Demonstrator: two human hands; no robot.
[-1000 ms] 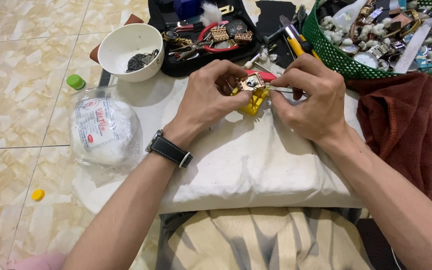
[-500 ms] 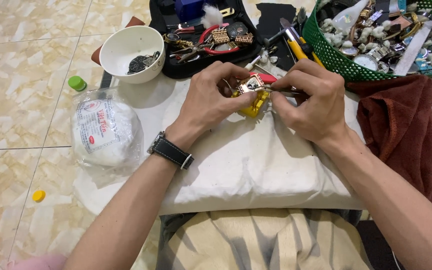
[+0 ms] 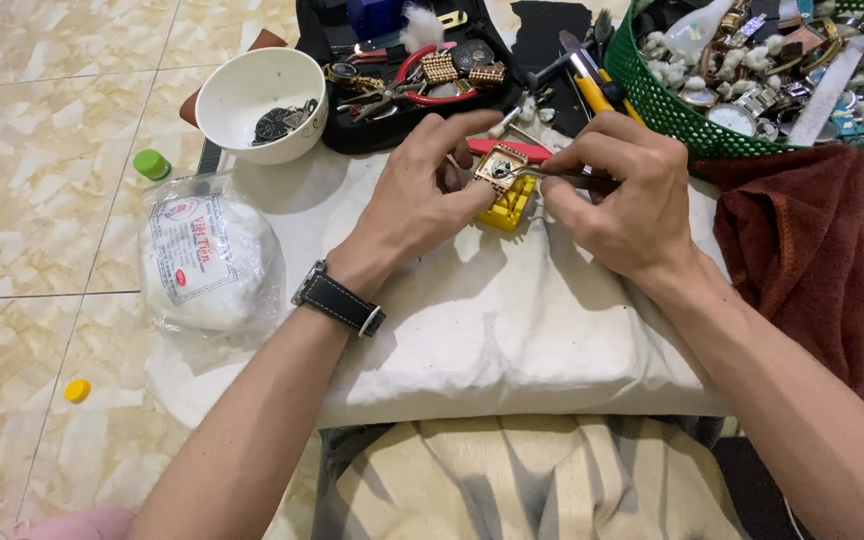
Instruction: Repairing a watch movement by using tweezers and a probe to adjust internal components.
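A small square gold watch case [image 3: 499, 166] sits on a yellow plastic holder block [image 3: 508, 207] on a white cushion [image 3: 512, 320]. My left hand [image 3: 417, 195], with a black-strapped wristwatch on its wrist, grips the case and block from the left. My right hand [image 3: 617, 195] pinches a thin metal tool [image 3: 542, 174] whose tip rests on the open case. Both hands touch over the block.
A white bowl [image 3: 249, 88] with dark parts stands at the back left, a black tray [image 3: 407, 60] with pliers and watch parts behind the hands, and a green mesh basket [image 3: 672, 110] of watches at the back right. A dark red cloth [image 3: 812, 240] lies right, a bagged white wad [image 3: 207, 262] left.
Both hands stay on the case and block; the fingers have shifted only slightly, and the view has barely moved.
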